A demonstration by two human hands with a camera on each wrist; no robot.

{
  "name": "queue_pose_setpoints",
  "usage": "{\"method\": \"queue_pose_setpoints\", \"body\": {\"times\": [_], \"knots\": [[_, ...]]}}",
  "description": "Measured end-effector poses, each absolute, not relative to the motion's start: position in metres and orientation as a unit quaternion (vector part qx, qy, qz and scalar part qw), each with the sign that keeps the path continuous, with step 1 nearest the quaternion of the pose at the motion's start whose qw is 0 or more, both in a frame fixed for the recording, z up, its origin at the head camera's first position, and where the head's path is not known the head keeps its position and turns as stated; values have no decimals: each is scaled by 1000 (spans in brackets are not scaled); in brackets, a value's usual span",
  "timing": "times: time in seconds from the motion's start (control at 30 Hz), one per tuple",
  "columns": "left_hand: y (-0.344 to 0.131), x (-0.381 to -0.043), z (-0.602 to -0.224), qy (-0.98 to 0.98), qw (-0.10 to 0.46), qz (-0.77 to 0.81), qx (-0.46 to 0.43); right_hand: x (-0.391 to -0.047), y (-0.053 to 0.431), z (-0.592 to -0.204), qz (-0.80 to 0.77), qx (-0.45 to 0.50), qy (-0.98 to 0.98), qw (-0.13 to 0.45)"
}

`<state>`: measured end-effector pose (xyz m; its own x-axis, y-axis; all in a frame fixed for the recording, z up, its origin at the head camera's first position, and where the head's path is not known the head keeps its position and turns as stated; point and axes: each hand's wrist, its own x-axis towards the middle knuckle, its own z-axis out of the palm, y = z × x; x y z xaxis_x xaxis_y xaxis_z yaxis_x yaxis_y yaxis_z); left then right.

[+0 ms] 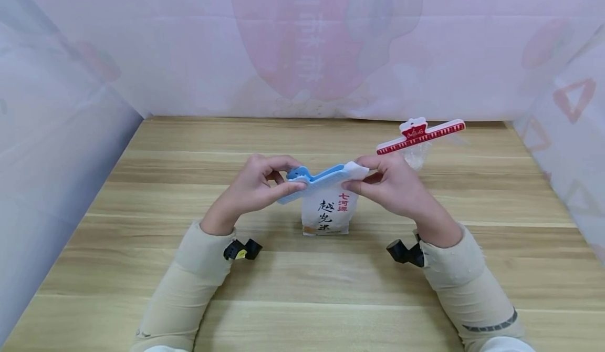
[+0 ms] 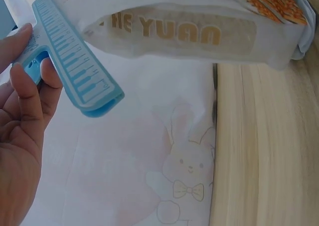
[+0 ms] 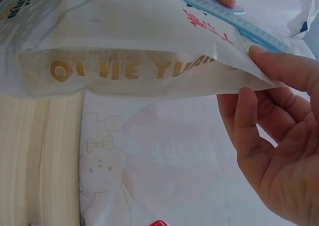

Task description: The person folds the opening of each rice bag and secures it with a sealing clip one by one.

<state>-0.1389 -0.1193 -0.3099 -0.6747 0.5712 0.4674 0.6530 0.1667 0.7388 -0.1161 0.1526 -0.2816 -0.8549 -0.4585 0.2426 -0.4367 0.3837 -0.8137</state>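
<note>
A white rice bag [image 1: 312, 213] with dark and red lettering stands upright on the table in the head view. Along its top lies a long light-blue bag clip [image 1: 327, 177], tilted up to the right. My left hand [image 1: 255, 186] pinches the clip's grip between thumb and fingers. With thumb and fingers, my right hand [image 1: 397, 186] holds the bag's top right corner. In the left wrist view the clip [image 2: 75, 56] shows a piano-key pattern, its free end sticking out past the bag [image 2: 179, 31]. The right wrist view shows the bag's side [image 3: 114, 74] and its pinched corner.
Behind my right hand, a red and white bag clip [image 1: 418, 135] sits on a small clear bag [image 1: 417, 157]. The wooden table [image 1: 302, 289] is bordered by a printed white sheet [image 1: 189, 68] at the back and sides.
</note>
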Motion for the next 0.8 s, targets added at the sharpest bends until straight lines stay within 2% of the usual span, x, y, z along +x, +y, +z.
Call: {"method": "queue_pose_setpoints", "body": {"times": [0.8], "knots": [[-95, -133, -295, -739, 88, -519, -420, -113, 151, -284, -483, -281, 829, -4]]}}
